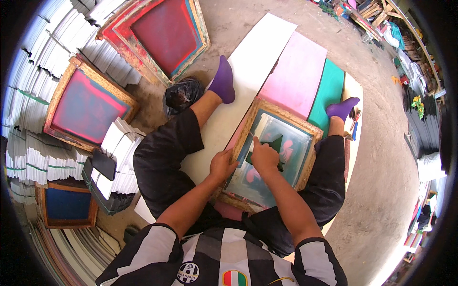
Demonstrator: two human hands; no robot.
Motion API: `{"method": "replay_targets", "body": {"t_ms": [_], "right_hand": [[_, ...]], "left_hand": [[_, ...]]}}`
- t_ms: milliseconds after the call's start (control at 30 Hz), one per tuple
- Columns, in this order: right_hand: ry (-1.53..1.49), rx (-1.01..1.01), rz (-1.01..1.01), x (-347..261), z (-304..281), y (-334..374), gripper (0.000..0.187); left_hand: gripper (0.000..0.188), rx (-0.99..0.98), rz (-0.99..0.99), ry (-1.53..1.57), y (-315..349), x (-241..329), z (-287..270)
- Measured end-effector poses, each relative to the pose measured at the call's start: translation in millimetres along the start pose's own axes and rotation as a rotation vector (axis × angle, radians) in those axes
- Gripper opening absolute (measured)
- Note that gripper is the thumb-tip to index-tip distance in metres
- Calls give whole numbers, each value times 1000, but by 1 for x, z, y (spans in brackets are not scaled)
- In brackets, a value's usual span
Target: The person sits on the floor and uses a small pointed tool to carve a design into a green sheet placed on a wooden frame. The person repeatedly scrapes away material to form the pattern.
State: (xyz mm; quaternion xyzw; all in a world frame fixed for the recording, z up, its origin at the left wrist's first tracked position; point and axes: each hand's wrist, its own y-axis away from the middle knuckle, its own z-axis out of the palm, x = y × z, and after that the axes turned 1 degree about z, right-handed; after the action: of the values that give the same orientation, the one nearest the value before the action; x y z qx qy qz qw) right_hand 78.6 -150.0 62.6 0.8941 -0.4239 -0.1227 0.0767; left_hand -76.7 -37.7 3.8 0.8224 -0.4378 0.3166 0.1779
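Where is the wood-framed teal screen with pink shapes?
The wood-framed teal screen lies right of centre in the head view, between black-trousered legs, left hand at its left edge, right hand over its middle.

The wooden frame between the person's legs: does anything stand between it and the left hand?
Nothing visible does: the left hand is on the left side of the wooden frame. The right hand is over a dark green shape inside it.

Dark-green piece (275, 143) partly hidden behind right fingers (258, 145).
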Motion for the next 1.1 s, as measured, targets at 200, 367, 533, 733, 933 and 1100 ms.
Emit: {"method": "replay_targets", "body": {"t_ms": [200,367,533,733,933,1100], "right_hand": [[-397,-3,-28,18,17,-11,40],[-276,-82,14,15,3,-3,36],[-851,93,-52,44,73,-25,31],[-329,104,-102,24,27,0,33],[-560,170,-149,42,64,-20,37],[-826,-131,43,43,52,-22,37]], "left_hand": [[62,-35,-25,-24,-4,2,-2],[63,-77,-47,-49,-6,4,-6],[62,-58,-28,-59,-8,4,-2],[62,-52,-45,-18,-4,0,-5],[62,-45,21,-59,-7,-1,0],[60,-92,-49,-31,-7,4,-9]]}}
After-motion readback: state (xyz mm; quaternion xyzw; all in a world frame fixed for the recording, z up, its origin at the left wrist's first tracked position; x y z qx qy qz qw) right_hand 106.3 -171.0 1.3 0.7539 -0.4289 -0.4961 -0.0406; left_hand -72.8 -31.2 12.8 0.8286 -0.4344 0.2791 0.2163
